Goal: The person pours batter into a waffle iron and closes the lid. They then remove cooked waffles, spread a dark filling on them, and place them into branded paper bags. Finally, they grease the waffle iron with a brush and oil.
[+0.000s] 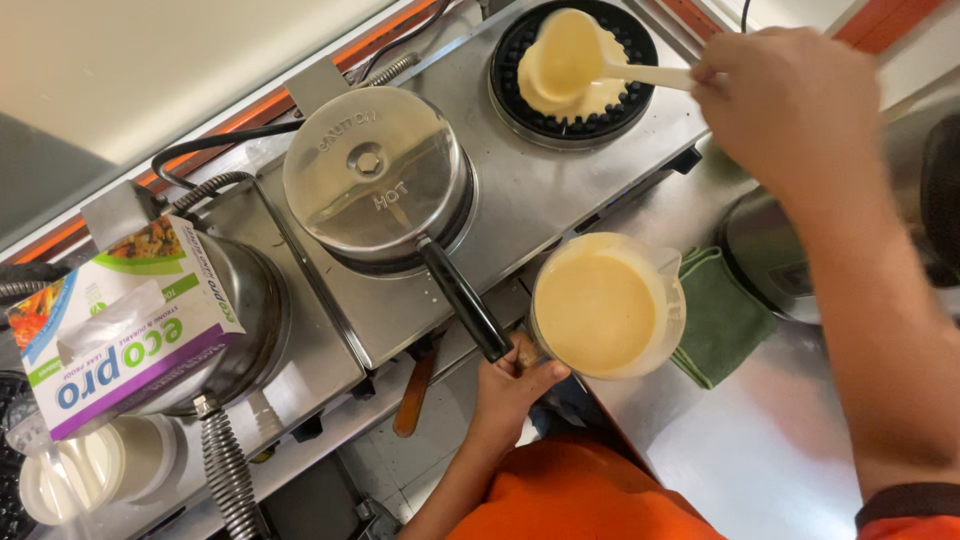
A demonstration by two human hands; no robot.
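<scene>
1. Pale yellow batter [570,70] lies in a thick pool on the round black waffle grid [573,72], top centre, under a white plastic ladle [600,62] clenched in the right hand [790,100].
2. Left hand [512,385] grasps the handle of a clear plastic jug [607,305], nearly brimful of batter (tilting it would likely spill some).
3. Batter already nears the grid's rim; I judge overflow possible.
4. Beside it, a closed round steel waffle iron [375,180] could burn a stray wrist.
5. Folded green cloth [720,315] lies by the jug.
</scene>
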